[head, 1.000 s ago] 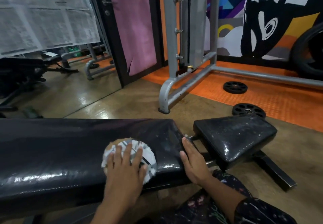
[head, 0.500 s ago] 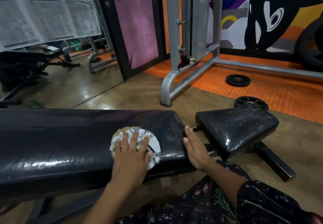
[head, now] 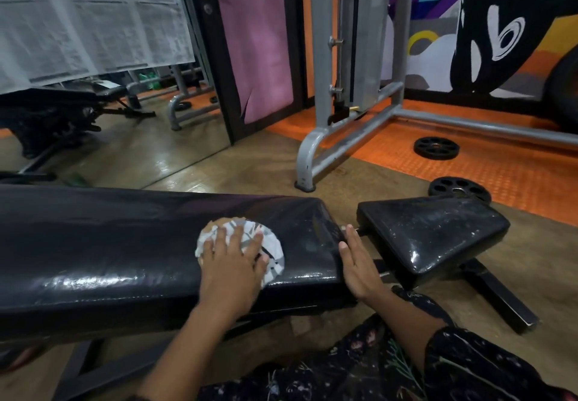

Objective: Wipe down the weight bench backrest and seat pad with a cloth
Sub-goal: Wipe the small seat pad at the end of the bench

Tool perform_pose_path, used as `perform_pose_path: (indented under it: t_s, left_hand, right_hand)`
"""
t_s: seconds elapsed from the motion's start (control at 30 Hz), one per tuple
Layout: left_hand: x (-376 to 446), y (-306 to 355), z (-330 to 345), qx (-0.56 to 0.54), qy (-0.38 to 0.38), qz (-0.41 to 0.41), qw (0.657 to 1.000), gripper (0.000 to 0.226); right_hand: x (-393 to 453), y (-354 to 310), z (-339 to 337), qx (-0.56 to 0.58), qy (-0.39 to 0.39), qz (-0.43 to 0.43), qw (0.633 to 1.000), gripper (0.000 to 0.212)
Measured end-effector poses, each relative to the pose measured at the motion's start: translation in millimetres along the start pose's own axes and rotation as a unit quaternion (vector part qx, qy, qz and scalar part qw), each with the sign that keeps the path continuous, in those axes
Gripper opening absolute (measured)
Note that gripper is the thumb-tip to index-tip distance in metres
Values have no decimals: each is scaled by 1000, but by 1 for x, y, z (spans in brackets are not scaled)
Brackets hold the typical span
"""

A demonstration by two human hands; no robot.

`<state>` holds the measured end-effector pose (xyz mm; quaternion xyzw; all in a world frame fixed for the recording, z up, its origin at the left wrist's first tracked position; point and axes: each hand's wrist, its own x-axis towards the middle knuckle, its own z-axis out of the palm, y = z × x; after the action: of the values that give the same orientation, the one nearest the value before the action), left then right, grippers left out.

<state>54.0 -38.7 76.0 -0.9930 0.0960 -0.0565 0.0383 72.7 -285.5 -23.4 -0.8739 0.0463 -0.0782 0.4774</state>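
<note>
The long black backrest (head: 125, 244) runs across the lower half of the view and serves as the landmark here. A round patterned cloth (head: 269, 245), white and grey with a tan edge, lies flat on top of the backrest near its right end. The left hand (head: 233, 267) presses down on the cloth with its fingers (head: 220, 236) straight and spread apart, covering the cloth's near half. The right hand (head: 356, 264) rests flat against the right end of the backrest, fingers straight and held together, pointing away from the person.

Just right of the backrest, across a narrow gap, sits the black seat pad (head: 434, 233), its surface speckled with pale marks. Behind the seat pad a black weight plate (head: 458, 188) lies on the floor, and a second weight plate (head: 436, 147) lies farther back on the orange mat (head: 500, 175). Beyond the backrest's right end stands a grey machine frame (head: 322, 147). Behind the backrest's left part a wall mirror (head: 109, 103) reflects other gym gear. A dark floral sleeve (head: 475, 366) covers the right forearm, nearer than the backrest.
</note>
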Motion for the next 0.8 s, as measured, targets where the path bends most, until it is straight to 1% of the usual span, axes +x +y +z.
perform_pose_path:
  t_s: [0.03, 0.1, 0.2, 0.27, 0.33, 0.43, 0.47, 0.5, 0.53, 0.57, 0.6, 0.63, 0.67, 0.73, 0.77, 0.8]
  left_hand:
    - [-11, 10, -1, 4, 2, 13, 1000, 79]
    - [-21, 35, 2, 11, -11, 43, 999, 67]
    - [0, 57, 7, -7, -34, 68, 997, 54]
    - [26, 49, 8, -14, -53, 58, 997, 53]
    - [41, 29, 5, -7, -61, 27, 998, 54]
    - [29, 13, 2, -1, -39, -2, 999, 54]
    - [17, 13, 3, 9, -27, -2, 1000, 54]
    - [7, 19, 6, 18, -5, 7, 1000, 55]
    - [-2, 26, 8, 13, 0, 25, 1000, 56]
    - [-5, 35, 9, 11, -19, 45, 999, 56]
    - [-4, 45, 11, 8, -21, 60, 998, 56]
    - [2, 53, 12, -7, -37, 65, 997, 56]
    - [13, 60, 14, -13, -31, 69, 997, 55]
    - [39, 61, 15, -26, -45, 64, 997, 53]
    - [51, 57, 11, -28, -53, 58, 997, 53]
    - [60, 50, 7, -27, -64, 52, 996, 54]
  right_hand:
    - [0, -1, 0, 14, 6, 8, 1000, 57]
    - [1, -4, 0, 51, 21, 32, 998, 55]
    - [3, -8, -3, 96, 44, 76, 991, 54]
    - [4, -7, -3, 104, 45, 86, 990, 54]
    - [5, -5, -4, 109, 46, 89, 989, 54]
    - [8, -1, -2, 124, 43, 104, 986, 55]
    - [9, 0, -1, 125, 36, 121, 984, 59]
    - [11, 2, 0, 118, 27, 135, 983, 66]
    - [11, 3, 1, 109, 14, 142, 984, 72]
    - [11, 2, -1, 95, -2, 135, 986, 76]
    - [11, 0, -5, 81, -20, 118, 989, 74]
    - [12, -1, -12, 58, -43, 98, 993, 69]
    - [14, 0, -23, 22, -66, 82, 994, 63]
    - [21, 8, -48, -88, -93, 32, 991, 64]
    - [25, 15, -65, -162, -94, -5, 982, 64]
    - [28, 25, -81, -242, -101, -37, 964, 62]
